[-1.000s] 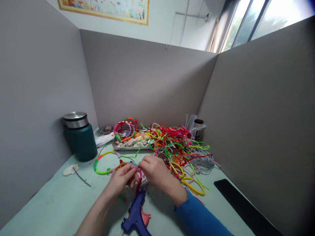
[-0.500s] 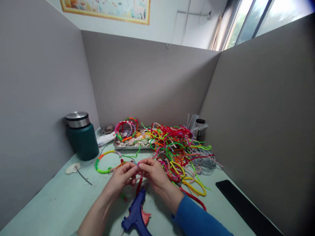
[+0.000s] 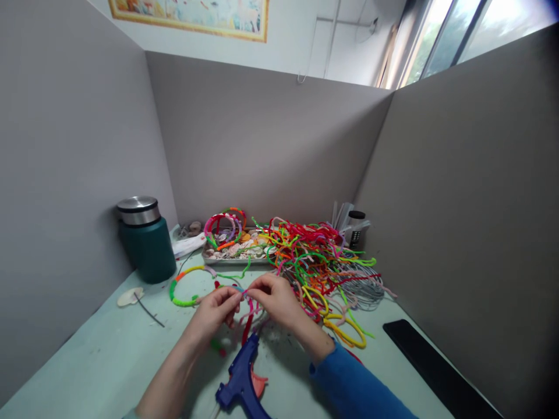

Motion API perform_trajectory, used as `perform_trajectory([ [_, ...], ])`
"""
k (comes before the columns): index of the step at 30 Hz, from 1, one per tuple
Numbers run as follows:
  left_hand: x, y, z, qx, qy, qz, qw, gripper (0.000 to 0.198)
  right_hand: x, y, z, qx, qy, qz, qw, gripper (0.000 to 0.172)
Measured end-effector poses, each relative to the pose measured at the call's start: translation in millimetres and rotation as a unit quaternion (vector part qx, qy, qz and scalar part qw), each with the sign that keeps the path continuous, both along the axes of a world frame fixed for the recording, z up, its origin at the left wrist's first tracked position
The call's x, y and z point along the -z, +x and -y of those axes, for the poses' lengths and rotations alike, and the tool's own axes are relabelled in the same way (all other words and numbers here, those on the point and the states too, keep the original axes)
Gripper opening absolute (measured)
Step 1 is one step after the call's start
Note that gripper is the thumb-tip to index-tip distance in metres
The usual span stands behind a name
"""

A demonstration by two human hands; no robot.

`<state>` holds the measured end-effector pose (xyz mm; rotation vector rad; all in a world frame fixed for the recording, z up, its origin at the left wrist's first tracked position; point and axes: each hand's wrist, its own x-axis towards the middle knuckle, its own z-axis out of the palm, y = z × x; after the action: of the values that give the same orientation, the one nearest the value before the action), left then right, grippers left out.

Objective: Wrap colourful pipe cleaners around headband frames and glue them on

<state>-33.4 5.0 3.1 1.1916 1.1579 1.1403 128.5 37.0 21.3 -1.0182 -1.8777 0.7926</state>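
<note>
Left hand (image 3: 213,314) and right hand (image 3: 277,301) pinch one pink pipe cleaner (image 3: 248,305) between closed fingertips. A blue glue gun (image 3: 241,381) (lying flat) rests just below.

No readable text anywhere; framed picture (image 3: 192,16) on wall too blurred, small bottle (image 3: 354,228) label illegible.

A: Lower middle?
B: Glue gun (image 3: 241,381); handle cut by the bottom edge.
A: Top left?
B: Framed picture (image 3: 192,14); upper part cut off.
A: Centre?
B: Tray (image 3: 231,261); contents too small to tell. Pipe cleaner (image 3: 251,307); end hidden between left hand (image 3: 213,314) and right hand (image 3: 277,299).
</note>
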Motion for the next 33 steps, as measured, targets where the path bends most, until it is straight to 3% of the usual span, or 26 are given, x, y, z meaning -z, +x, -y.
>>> perform_trajectory([
  [8,-1.3,0,-1,0.005,0.004,-0.018,1.0,0.032,4.6,-6,2,0.028,-0.019,0.042,0.999,0.009],
  [13,-2.2,1,1,0.002,0.004,-0.028,1.0,0.032,11.4,-14,4,0.045,-0.109,-0.075,0.99,0.006],
  [15,-2.6,2,1,-0.003,0.008,-0.025,1.0,0.032,12.3,-19,8,0.048,-0.194,-0.166,0.966,0.006],
  [18,-3.9,3,1,0.0,0.011,-0.013,1.0,0.032,11.2,-24,13,0.013,-0.335,-0.316,0.888,0.012],
  [21,-5.9,3,2,0.013,0.008,0.008,1.0,0.032,8.7,-25,16,-0.031,-0.4,-0.411,0.819,0.02],
  [23,-6.9,3,4,0.016,0.006,0.02,1.0,0.031,7.9,-25,17,-0.049,-0.414,-0.422,0.805,0.023],
  [30,-4.3,6,4,0.041,0.015,0.016,0.999,0.033,18.1,-32,17,-0.068,-0.389,-0.456,0.797,0.024],
  [33,-2.5,4,2,0.02,0.011,0.01,1.0,0.033,17.1,-26,11,-0.048,-0.328,-0.36,0.872,0.024],
])
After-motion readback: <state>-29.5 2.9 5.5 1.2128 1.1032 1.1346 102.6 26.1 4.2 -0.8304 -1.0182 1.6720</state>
